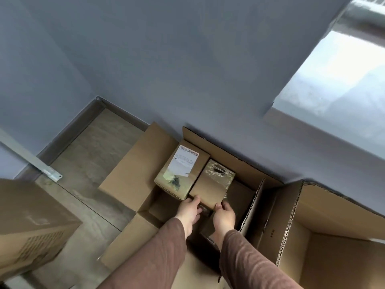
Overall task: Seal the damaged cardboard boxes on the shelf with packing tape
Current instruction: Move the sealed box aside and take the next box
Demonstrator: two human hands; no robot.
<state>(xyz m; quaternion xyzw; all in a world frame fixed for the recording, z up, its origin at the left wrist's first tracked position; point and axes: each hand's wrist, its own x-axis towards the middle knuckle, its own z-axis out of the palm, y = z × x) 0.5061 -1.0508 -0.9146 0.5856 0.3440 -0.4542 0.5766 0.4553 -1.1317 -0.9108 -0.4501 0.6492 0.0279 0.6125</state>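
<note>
Head camera looks down at a big open carton (pixel 208 147) on the wooden floor (pixel 87 155), pushed against the grey wall (pixel 187 59), its flaps thrown wide. A second open carton (pixel 333 236) stands just beside it on the right, and another brown box (pixel 31 215) sits well apart on the left. No shelf and no roll of tape show from here.

Inside the big carton two smaller boxes lie side by side, touching. The left one, the labelled box (pixel 179 172), carries a white shipping label and a torn, scuffed patch near its front. The right one, the taped box (pixel 212 186), has crinkled clear tape over its far end.

Both hands reach in from brown sleeves and hold the taped box at its near end. The left hand (pixel 188 211) has its thumb on the top edge, its fingers curled under the near left corner. The right hand (pixel 224 215) grips the near right corner, thumb up on the edge, fingers wrapped out of sight beneath.

I'd guess the box is light and fairly stiff, though the glossy tape could be slick, so bare cardboard at the corners looks the safer hold.
</note>
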